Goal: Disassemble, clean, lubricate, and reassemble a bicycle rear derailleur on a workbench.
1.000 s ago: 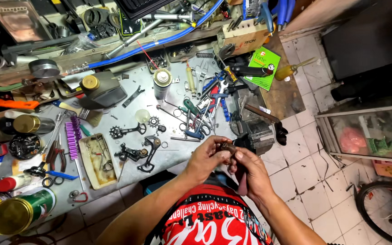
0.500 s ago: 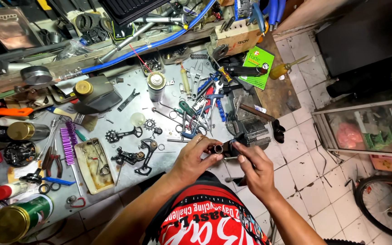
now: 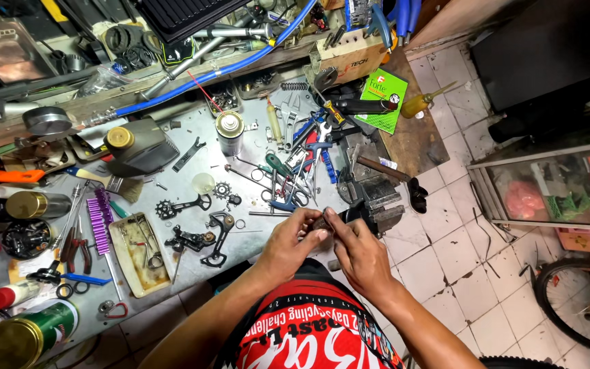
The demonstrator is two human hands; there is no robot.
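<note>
Both hands meet at the near edge of a cluttered metal workbench (image 3: 192,154). My left hand (image 3: 291,242) and my right hand (image 3: 356,249) pinch a small dark metal part (image 3: 320,223) between their fingertips. The part is mostly hidden by the fingers. Just left of my hands lie black bicycle derailleur pieces (image 3: 203,239) and a small toothed pulley wheel (image 3: 222,189). A grey bench vise (image 3: 375,195) stands right beside my right hand.
A pile of pliers and screwdrivers (image 3: 295,171) lies behind the hands. A small tray (image 3: 138,254), a purple brush (image 3: 98,225), cans (image 3: 25,335) and a grey bottle (image 3: 138,145) sit at left. A bicycle wheel (image 3: 582,307) stands on the tiled floor at right.
The view shifted slightly. My hands have stayed together on the small part, with the fingers turning it a little and settling nearer the bench edge.
</note>
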